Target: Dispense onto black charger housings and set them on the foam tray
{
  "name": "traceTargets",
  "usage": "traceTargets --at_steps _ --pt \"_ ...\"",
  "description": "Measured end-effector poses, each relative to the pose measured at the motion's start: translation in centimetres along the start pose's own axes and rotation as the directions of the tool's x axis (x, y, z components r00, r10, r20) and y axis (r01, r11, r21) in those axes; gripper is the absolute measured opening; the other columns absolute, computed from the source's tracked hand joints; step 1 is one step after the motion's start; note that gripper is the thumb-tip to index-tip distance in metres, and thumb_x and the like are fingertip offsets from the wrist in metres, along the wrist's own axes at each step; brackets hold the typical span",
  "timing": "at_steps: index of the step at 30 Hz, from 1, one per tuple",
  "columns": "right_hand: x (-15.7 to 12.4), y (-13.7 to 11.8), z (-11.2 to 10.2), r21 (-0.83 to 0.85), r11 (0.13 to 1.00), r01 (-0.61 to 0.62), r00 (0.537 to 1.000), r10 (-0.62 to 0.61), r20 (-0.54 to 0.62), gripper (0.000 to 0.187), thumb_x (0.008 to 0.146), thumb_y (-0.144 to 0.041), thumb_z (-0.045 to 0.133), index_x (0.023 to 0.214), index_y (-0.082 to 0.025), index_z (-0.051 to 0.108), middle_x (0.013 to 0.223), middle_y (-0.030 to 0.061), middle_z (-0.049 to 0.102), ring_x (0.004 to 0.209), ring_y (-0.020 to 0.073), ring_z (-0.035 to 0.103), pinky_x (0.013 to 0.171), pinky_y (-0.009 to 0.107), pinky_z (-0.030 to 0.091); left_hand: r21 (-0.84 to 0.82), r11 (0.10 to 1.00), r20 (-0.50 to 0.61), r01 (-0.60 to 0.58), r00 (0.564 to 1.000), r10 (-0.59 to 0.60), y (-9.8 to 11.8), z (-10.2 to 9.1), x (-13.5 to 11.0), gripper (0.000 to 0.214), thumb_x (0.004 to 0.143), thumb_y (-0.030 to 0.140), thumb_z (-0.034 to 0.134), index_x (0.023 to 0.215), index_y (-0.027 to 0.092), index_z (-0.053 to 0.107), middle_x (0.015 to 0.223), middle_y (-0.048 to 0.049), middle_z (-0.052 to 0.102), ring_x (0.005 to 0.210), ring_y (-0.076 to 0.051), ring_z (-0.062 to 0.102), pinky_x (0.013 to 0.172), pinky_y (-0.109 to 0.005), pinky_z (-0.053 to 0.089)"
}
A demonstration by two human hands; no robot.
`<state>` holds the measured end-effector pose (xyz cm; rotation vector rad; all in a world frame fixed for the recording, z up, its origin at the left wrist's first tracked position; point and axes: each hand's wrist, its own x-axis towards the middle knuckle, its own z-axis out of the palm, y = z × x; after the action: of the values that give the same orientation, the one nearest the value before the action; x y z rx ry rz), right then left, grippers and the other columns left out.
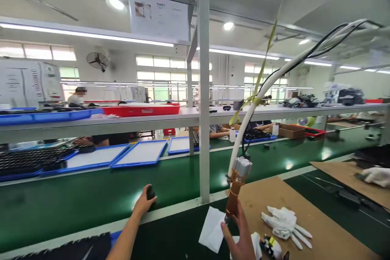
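Observation:
Over the green conveyor belt (179,185), my left hand (142,203) reaches forward, its fingers closed on a small dark part (150,192). The part's exact kind cannot be made out. My right hand (242,237) is wrapped round the lower end of a power screwdriver (234,197) with an orange-brown body and silver top. The screwdriver points down, with a white hose (243,130) and black cables running up from it. White paper (212,229) lies beside its tip. Right of that hand are a white glove (286,225) and a small pile with yellow and black pieces (269,245).
A metal post (203,89) rises between my hands, carrying a shelf (146,122) across the view. Blue-rimmed trays (138,154) line the belt's far side, where other people's arms show. Brown cardboard (274,199) covers the bench at right. A tray of dark parts (73,248) sits lower left.

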<state>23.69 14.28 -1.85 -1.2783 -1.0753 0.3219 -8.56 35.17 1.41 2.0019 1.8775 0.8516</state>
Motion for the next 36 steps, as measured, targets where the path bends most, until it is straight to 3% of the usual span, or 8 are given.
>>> traceTargets --at_steps 6,12,16,18,21,26,30,36 --pt "-0.4 -1.7 0.2 0.011 1.000 0.018 0.999 -0.018 0.032 0.071 0.088 -0.049 0.052 0.149 -0.027 0.023 0.145 0.0125 0.043 0.127 0.0293 0.050 0.104 0.046 0.044 -0.076 0.996 0.094 -0.047 0.994 0.055 -0.1 0.4 -1.3 0.058 0.077 0.043 0.058 0.127 0.024 0.037 0.116 -0.0101 0.064 0.110 -0.028 0.062 0.088 -0.036 0.048" --pt "-0.2 -1.1 -0.5 0.048 0.998 0.049 0.991 -0.055 0.119 0.071 0.088 -0.041 0.055 0.149 -0.030 0.021 0.148 0.0115 0.039 0.135 0.0279 0.043 0.105 0.049 0.044 -0.206 0.930 0.445 -0.304 0.817 0.366 3.7 -0.7 -10.3 0.064 0.063 0.031 0.072 0.123 0.029 0.049 0.114 -0.0032 0.065 0.102 -0.025 0.062 0.090 -0.036 0.047" --pt "0.0 -1.8 -1.0 -0.032 0.994 0.109 0.994 -0.108 0.035 0.058 0.085 -0.040 0.058 0.139 -0.027 0.042 0.146 0.0120 0.041 0.134 0.0299 0.043 0.103 0.052 0.044 -0.273 0.932 0.461 -0.240 0.818 0.345 3.2 -0.6 -14.0 0.064 0.067 0.033 0.070 0.126 0.029 0.046 0.121 -0.0042 0.061 0.106 -0.025 0.060 0.092 -0.035 0.047" --pt "-0.6 -3.0 -1.3 -0.061 0.986 0.152 0.988 -0.151 0.028 0.039 0.085 -0.040 0.059 0.120 -0.023 0.059 0.136 0.0127 0.051 0.126 0.0300 0.050 0.101 0.050 0.047 -0.288 0.933 0.455 -0.216 0.827 0.331 2.8 -0.4 -14.3 0.063 0.071 0.037 0.068 0.128 0.027 0.044 0.118 -0.0056 0.062 0.103 -0.025 0.062 0.091 -0.037 0.048" --pt "-3.3 -5.1 -1.5 -0.009 0.984 0.178 0.970 -0.174 0.169 0.021 0.088 -0.036 0.055 0.100 -0.022 0.065 0.100 0.0092 0.066 0.092 0.0231 0.066 0.079 0.037 0.057 -0.344 0.914 0.447 -0.215 0.818 0.361 2.5 -0.5 -13.9 0.065 0.073 0.042 0.068 0.131 0.026 0.043 0.121 -0.0073 0.061 0.104 -0.026 0.061 0.092 -0.039 0.048" --pt "-11.2 -6.5 -0.8 0.077 0.950 0.303 0.864 -0.307 0.399 0.014 0.089 -0.029 0.053 0.098 -0.026 0.064 0.081 0.0038 0.059 0.057 0.0122 0.057 0.049 0.023 0.049 -0.419 0.880 0.438 -0.224 0.799 0.412 2.4 -0.5 -13.6 0.074 0.076 0.045 0.067 0.140 0.026 0.036 0.129 -0.0092 0.057 0.117 -0.026 0.056 0.103 -0.041 0.042" --pt "-15.1 -7.8 -0.4 0.026 0.929 0.368 0.798 -0.330 0.504 0.020 0.089 -0.030 0.053 0.107 -0.025 0.062 0.084 0.0047 0.055 0.059 0.0116 0.055 0.052 0.024 0.051 -0.432 0.867 0.402 -0.247 0.808 0.430 2.2 -0.1 -13.7 0.079 0.076 0.045 0.067 0.143 0.023 0.031 0.129 -0.0119 0.056 0.114 -0.026 0.058 0.102 -0.042 0.043" --pt "-15.9 -9.9 0.7 -0.086 0.847 0.525 0.714 -0.383 0.586 0.035 0.085 -0.037 0.059 0.117 -0.024 0.060 0.091 0.0070 0.055 0.071 0.0149 0.058 0.058 0.027 0.054 -0.411 0.868 0.408 -0.278 0.796 0.448 1.9 0.5 -13.3 0.083 0.075 0.050 0.066 0.144 0.022 0.030 0.128 -0.0117 0.056 0.113 -0.026 0.058 0.100 -0.040 0.044"
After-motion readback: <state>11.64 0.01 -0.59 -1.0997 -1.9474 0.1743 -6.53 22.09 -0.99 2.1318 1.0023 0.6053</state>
